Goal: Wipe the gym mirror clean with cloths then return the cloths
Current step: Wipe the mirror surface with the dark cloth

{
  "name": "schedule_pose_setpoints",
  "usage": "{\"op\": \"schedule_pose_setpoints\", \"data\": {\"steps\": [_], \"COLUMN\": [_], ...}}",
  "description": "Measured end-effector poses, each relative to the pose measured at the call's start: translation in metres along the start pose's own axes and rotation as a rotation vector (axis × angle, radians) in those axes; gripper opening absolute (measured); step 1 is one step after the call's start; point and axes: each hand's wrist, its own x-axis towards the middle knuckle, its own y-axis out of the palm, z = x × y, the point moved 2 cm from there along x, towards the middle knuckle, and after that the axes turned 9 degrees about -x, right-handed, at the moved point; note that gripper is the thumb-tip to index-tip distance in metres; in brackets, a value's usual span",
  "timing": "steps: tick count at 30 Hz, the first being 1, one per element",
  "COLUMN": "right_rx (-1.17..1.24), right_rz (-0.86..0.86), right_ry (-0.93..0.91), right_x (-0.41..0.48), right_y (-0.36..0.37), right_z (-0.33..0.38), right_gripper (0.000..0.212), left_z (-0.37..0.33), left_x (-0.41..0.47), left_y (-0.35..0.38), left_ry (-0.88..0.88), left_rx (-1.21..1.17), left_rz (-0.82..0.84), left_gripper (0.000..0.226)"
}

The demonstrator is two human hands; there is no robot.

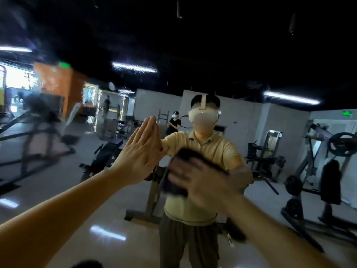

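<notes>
The gym mirror fills the whole view and shows a reflected person in a yellow shirt and headset. My left hand lies flat against the glass, fingers straight and together, holding nothing. My right hand is blurred with motion and presses a dark cloth onto the mirror just right of the left hand. The cloth is bunched under my palm and partly hidden by my fingers. Water specks and streaks show on the upper left of the glass.
Everything else is reflection: weight benches, a plate-loaded machine at right, a rack at left, another person standing far back, ceiling strip lights, shiny floor. A dark object sits at the bottom edge.
</notes>
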Motion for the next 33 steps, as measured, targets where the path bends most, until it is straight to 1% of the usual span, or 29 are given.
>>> {"op": "schedule_pose_setpoints", "data": {"steps": [1,2,3,4,5,6,7,8,9,10,12,13,15,16,17,18,19,20,22,24,25,26,27,28,29,32,33], "right_rx": [-0.124,-0.137,-0.108,-0.045,-0.007,-0.004,-0.009,-0.024,-0.036,-0.041,-0.02,0.0,0.056,0.069,0.068,0.047,0.013,-0.033,-0.068,-0.017,0.026,0.076,0.114,0.14,0.146,0.152,0.158], "right_rz": [-0.168,-0.25,-0.342,-0.383,-0.445,-0.467,-0.525,-0.525,-0.526,-0.49,-0.355,-0.271,-0.098,-0.013,0.04,0.064,0.051,0.005,-0.137,-0.306,-0.385,-0.439,-0.47,-0.457,-0.394,-0.132,-0.062], "right_ry": [0.133,0.339,0.601,0.809,0.97,1.068,1.073,1.015,0.911,0.791,0.576,0.455,0.172,0.063,0.002,-0.006,0.042,0.139,0.448,0.778,0.909,0.996,1.034,0.999,0.869,0.303,0.18], "right_x": [-0.005,-0.006,-0.006,-0.004,0.001,0.012,0.025,0.038,0.048,0.055,0.057,0.051,0.024,0.008,-0.008,-0.021,-0.029,-0.034,-0.037,-0.035,-0.03,-0.021,-0.011,-0.001,0.006,0.004,0.0], "right_y": [-0.004,-0.015,-0.027,-0.039,-0.043,-0.039,-0.033,-0.027,-0.017,-0.003,0.03,0.045,0.069,0.075,0.077,0.073,0.065,0.055,0.032,0.011,0.006,0.005,0.009,0.018,0.032,0.076,0.084], "right_z": [-0.033,-0.065,-0.096,-0.117,-0.124,-0.117,-0.103,-0.085,-0.064,-0.04,0.018,0.05,0.1,0.111,0.111,0.101,0.083,0.059,0.004,-0.032,-0.033,-0.024,-0.006,0.021,0.053,0.146,0.16], "right_gripper": [0.056,0.054,0.053,0.053,0.054,0.056,0.058,0.06,0.062,0.064,0.068,0.067,0.06,0.058,0.058,0.057,0.058,0.059,0.061,0.057,0.055,0.052,0.05,0.049,0.049,0.057,0.057], "left_z": [-0.004,-0.006,-0.006,-0.006,-0.006,-0.005,-0.003,-0.001,0.001,0.003,0.004,0.004,0.002,0.002,0.003,0.005,0.005,0.006,0.003,0.003,0.005,0.006,0.008,0.01,0.011,0.015,0.017], "left_x": [0.0,0.0,0.0,0.0,0.001,0.001,0.001,0.001,-0.001,-0.004,-0.018,-0.027,-0.047,-0.056,-0.063,-0.068,-0.071,-0.072,-0.072,-0.071,-0.072,-0.072,-0.073,-0.073,-0.074,-0.075,-0.075], "left_y": [0.002,0.004,0.006,0.007,0.006,0.005,0.002,-0.001,-0.002,-0.003,0.003,0.008,0.021,0.028,0.034,0.039,0.043,0.046,0.052,0.053,0.053,0.053,0.052,0.051,0.05,0.052,0.054], "left_ry": [-0.032,-0.065,-0.088,-0.099,-0.098,-0.087,-0.065,-0.037,-0.006,0.025,0.047,0.039,0.021,0.011,-0.011,-0.041,-0.069,-0.083,-0.091,-0.1,-0.104,-0.107,-0.106,-0.101,-0.09,-0.045,-0.042], "left_rx": [0.009,0.025,0.041,0.044,0.029,0.007,-0.016,-0.042,-0.066,-0.082,-0.079,-0.072,-0.049,-0.025,0.007,0.038,0.06,0.068,0.054,0.037,0.037,0.047,0.061,0.064,0.055,0.075,0.091], "left_rz": [0.03,0.054,0.067,0.074,0.075,0.07,0.063,0.06,0.059,0.046,-0.031,-0.075,-0.14,-0.151,-0.136,-0.102,-0.069,-0.05,-0.052,-0.061,-0.051,-0.036,-0.023,-0.02,-0.028,-0.045,-0.041], "left_gripper": [0.095,0.1,0.102,0.103,0.103,0.103,0.103,0.101,0.097,0.089,0.07,0.066,0.064,0.066,0.069,0.073,0.077,0.081,0.088,0.09,0.091,0.093,0.094,0.094,0.092,0.086,0.084]}}
